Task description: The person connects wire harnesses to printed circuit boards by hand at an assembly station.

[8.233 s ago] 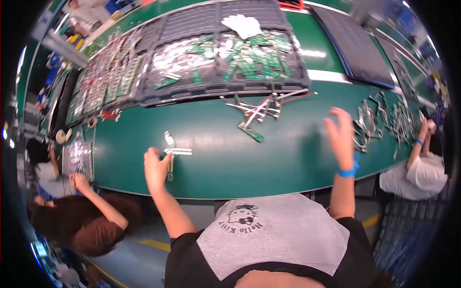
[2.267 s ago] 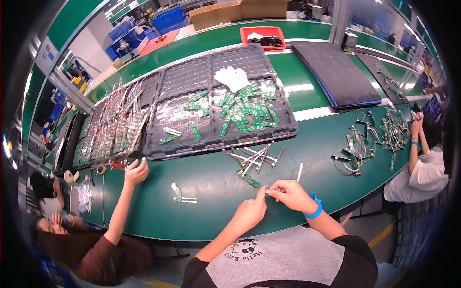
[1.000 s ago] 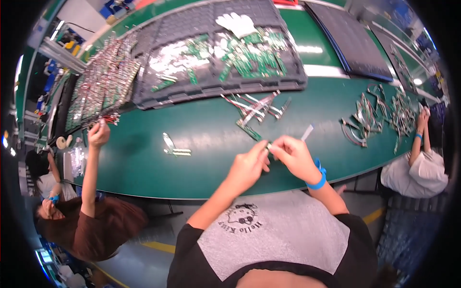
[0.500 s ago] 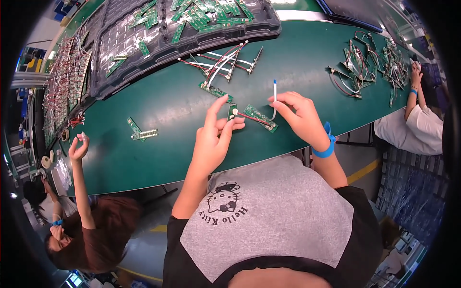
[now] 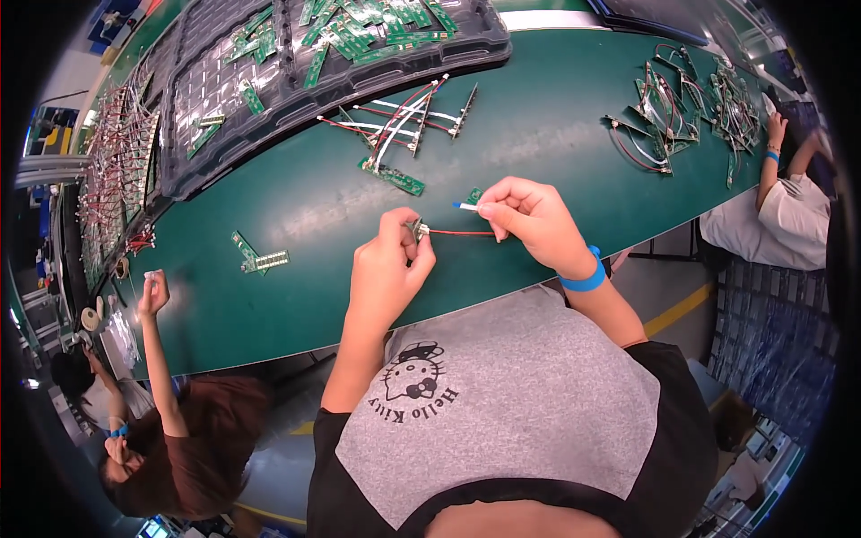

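Note:
My left hand [image 5: 387, 269] pinches a small green circuit board [image 5: 419, 229], mostly hidden by the fingers, with a white connector facing right. My right hand [image 5: 531, 224] grips a white flat ribbon cable [image 5: 468, 207] near its end. The cable's blue tip points left toward the held board and stays apart from it. A red wire [image 5: 462, 233] stretches from that board's connector to beneath my right fingers. Behind those fingers peeks the corner of another green board [image 5: 474, 193]. Just beyond my hands lies a green circuit board [image 5: 395, 177] with wires attached.
Several wired boards [image 5: 417, 117] lie crossed farther back. A black tray [image 5: 296, 117] holds loose green boards. Two boards [image 5: 262, 260] rest at left; wired bundles [image 5: 664, 117] are piled at right. Co-workers' arms [image 5: 154, 332] reach the green table [image 5: 556, 117] from both sides.
My right hand has moved left and turned, so the ribbon cable's blue tip swings from pointing up to pointing left. My left fingers have closed further round the small board.

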Action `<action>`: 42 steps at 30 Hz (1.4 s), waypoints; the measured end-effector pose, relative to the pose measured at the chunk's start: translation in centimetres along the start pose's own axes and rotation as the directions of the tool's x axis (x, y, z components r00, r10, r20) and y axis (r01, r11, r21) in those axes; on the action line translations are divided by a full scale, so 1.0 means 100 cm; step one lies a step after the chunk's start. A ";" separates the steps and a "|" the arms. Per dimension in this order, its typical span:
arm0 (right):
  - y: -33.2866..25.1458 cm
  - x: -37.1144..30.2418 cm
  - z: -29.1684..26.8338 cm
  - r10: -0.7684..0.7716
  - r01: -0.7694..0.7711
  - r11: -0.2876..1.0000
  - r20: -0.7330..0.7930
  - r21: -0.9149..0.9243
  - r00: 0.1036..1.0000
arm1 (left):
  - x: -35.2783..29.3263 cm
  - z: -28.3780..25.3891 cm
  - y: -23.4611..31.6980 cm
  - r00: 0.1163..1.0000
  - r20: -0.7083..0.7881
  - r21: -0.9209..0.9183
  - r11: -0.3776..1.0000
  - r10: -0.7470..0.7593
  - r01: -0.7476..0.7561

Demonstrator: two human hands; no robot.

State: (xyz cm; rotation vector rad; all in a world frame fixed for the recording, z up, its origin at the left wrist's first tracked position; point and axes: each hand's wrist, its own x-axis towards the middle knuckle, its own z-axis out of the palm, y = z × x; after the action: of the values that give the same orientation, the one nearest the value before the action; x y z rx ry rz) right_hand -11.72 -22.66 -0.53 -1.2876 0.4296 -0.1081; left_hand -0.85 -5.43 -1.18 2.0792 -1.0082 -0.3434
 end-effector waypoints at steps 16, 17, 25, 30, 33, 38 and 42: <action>-0.003 -0.006 0.011 0.015 -0.008 0.995 0.066 -0.099 0.998 | 0.001 0.002 -0.002 0.980 0.195 -0.915 0.353 -0.040 0.196; -0.003 -0.007 0.012 0.014 -0.008 0.995 0.066 -0.100 0.998 | 0.002 0.002 -0.001 0.980 0.195 -0.915 0.353 -0.039 0.196; -0.004 -0.007 0.016 0.080 -0.077 0.976 0.007 -0.203 0.997 | 0.001 0.003 0.000 0.977 0.206 -0.888 0.411 -0.045 0.206; -0.005 -0.007 0.020 0.020 -0.024 0.973 -0.020 -0.229 1.000 | 0.000 0.003 0.003 0.978 0.200 -0.881 0.427 -0.053 0.204; -0.004 -0.007 0.020 -0.009 0.003 0.966 -0.023 -0.258 1.000 | -0.001 0.003 0.003 0.979 0.196 -0.879 0.432 -0.056 0.201; -0.002 -0.006 0.021 -0.033 0.025 0.957 -0.021 -0.290 0.999 | -0.001 0.004 0.002 0.980 0.187 -0.880 0.433 -0.064 0.196; 0.000 -0.005 0.022 -0.099 0.086 0.951 -0.028 -0.298 0.995 | -0.002 0.004 0.004 0.981 0.185 -0.876 0.442 -0.066 0.195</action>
State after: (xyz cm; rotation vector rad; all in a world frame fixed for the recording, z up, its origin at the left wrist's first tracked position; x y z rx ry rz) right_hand -11.39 -20.50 0.06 -1.6051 0.4329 -0.1549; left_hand -1.35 -5.65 -1.16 1.1271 -0.4999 -0.8881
